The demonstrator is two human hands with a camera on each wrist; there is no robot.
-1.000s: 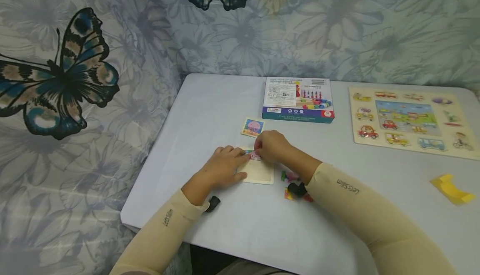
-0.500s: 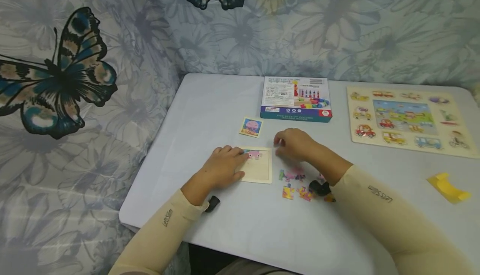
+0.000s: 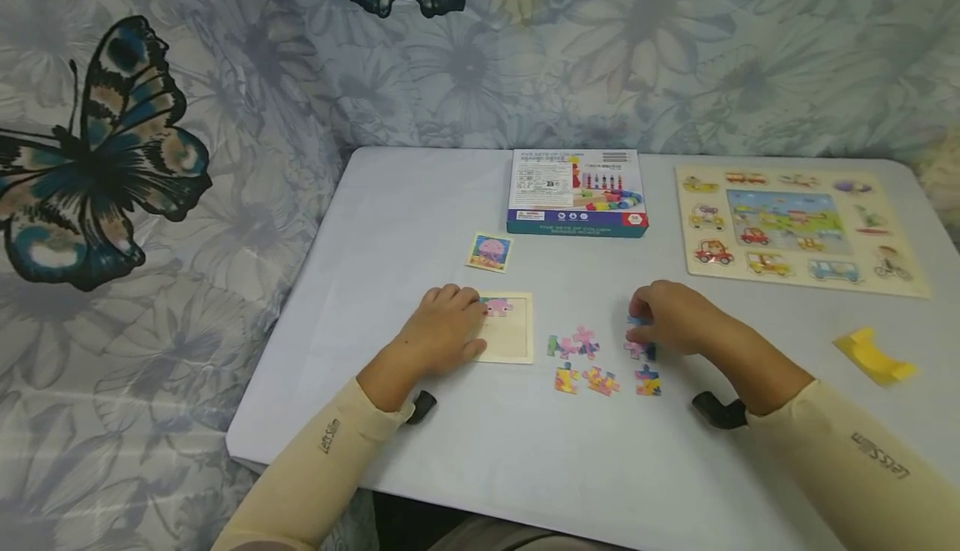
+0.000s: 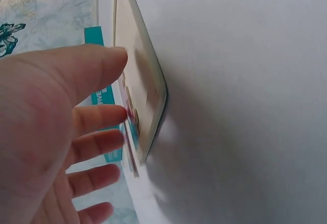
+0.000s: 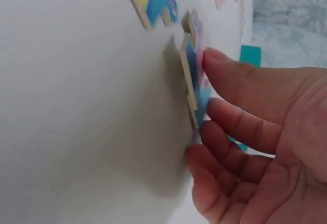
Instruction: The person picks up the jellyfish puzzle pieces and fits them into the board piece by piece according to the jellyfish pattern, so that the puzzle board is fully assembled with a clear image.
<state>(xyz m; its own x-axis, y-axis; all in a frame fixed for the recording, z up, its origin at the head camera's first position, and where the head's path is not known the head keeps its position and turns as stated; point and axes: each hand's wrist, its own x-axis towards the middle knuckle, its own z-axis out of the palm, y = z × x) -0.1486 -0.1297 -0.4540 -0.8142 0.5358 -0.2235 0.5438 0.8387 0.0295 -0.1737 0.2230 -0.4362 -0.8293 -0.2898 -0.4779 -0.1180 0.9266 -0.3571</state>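
Note:
My left hand [image 3: 444,328] rests on the left side of a small wooden puzzle tray [image 3: 510,344], fingers relaxed. Pink and blue puzzle pieces [image 3: 498,308] sit along the tray's top edge, partly under the fingertips. To the right, my right hand [image 3: 670,318] is over a loose column of pieces. In the right wrist view its thumb and curled fingers pinch a blue and pink puzzle piece [image 5: 192,68] by the edges, low over the table. A yellow and blue piece [image 3: 648,381] lies just below that hand. More loose pieces [image 3: 585,341] lie between tray and hand.
A picture card [image 3: 490,252] with a pink octopus lies behind the tray. Further back is a flat printed box [image 3: 576,192]. A large vehicle puzzle board [image 3: 802,267] lies at the back right, with a yellow curved block [image 3: 874,357] in front of it.
My right hand has left the tray and moved right to the far column of loose pieces, uncovering the pieces in the tray's top row. My left hand has stayed on the tray.

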